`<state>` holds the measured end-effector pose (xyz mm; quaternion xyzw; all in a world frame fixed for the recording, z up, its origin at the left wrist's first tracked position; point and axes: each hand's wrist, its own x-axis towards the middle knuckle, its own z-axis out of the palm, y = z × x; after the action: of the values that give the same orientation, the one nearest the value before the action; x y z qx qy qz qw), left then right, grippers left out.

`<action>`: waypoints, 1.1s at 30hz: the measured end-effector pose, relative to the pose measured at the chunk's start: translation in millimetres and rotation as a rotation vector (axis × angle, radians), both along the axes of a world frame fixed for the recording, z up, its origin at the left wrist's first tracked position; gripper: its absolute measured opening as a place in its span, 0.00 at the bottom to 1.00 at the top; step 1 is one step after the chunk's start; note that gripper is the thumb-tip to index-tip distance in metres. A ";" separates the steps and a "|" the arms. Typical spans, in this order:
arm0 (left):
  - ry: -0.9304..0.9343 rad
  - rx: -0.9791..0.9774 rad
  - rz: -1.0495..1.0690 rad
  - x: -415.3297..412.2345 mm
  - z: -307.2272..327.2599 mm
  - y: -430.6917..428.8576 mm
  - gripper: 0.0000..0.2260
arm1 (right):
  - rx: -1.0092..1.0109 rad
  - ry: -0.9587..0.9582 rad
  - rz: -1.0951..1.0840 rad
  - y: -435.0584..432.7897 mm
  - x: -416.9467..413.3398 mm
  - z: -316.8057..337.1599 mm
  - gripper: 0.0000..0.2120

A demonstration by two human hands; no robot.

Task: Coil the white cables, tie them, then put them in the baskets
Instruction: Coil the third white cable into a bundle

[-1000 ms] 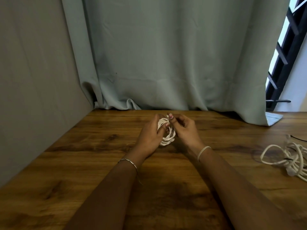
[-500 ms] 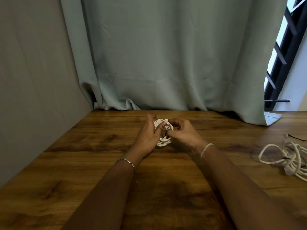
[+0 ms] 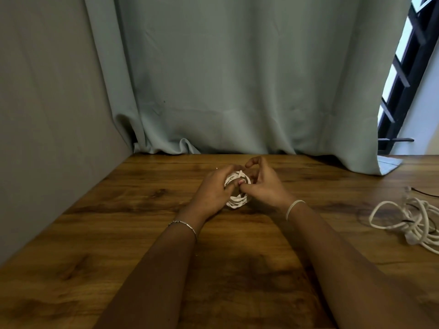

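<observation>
A small coil of white cable [image 3: 236,200] stands upright between both hands, low over the middle of the wooden table [image 3: 118,233]. My left hand [image 3: 212,193] grips the coil's left side. My right hand [image 3: 263,186] pinches the coil at its centre with thumb and fingertips, while its index finger arches over the top. A second white cable [image 3: 408,222] lies in a loose tangle on the table at the far right, untouched. No basket is in view.
A grey-green curtain [image 3: 237,91] hangs down to the table's back edge. A grey wall [image 3: 47,115] closes off the left side. A window with dark bars [image 3: 408,67] shows at the upper right. A thin black wire [image 3: 425,192] lies beyond the tangled cable.
The coil has stayed between both hands. My right hand's fingers have shifted from the coil's top to pinch at its centre, with the index finger now raised over it.
</observation>
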<state>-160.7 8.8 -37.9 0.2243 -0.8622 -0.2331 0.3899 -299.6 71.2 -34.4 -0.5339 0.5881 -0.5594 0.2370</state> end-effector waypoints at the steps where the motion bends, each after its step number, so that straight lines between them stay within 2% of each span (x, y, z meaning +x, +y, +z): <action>1: 0.001 -0.015 0.041 -2.1 0.3 1.0 0.14 | -0.014 0.019 -0.029 -0.2 1.5 0.9 0.22; 7: 0.019 -0.113 0.146 -11.6 2.8 4.2 0.14 | -0.096 0.100 -0.149 -1.5 5.2 0.1 0.22; 12: 0.000 -0.078 0.200 -8.6 5.0 -0.2 0.14 | -0.122 0.117 -0.221 -6.8 8.1 -5.4 0.22; 17: -0.001 -0.062 0.234 -5.5 5.1 -3.7 0.14 | -0.176 0.141 -0.149 -5.2 8.5 -6.7 0.19; 21: 0.096 0.107 0.216 -6.1 6.3 -1.6 0.14 | -0.243 0.214 -0.088 -2.9 8.9 -4.4 0.18; 26: 0.243 0.352 0.172 -7.4 4.6 -1.6 0.16 | -0.193 0.157 -0.118 -6.5 8.2 -5.3 0.15; 33: 0.376 0.505 0.098 -5.2 5.2 6.8 0.14 | -0.105 0.241 -0.115 -1.7 9.5 3.2 0.15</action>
<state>-165.9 15.6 -32.8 0.3083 -0.6779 -0.4580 0.4854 -290.1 69.6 -31.2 -0.5743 0.6119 -0.5337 0.1039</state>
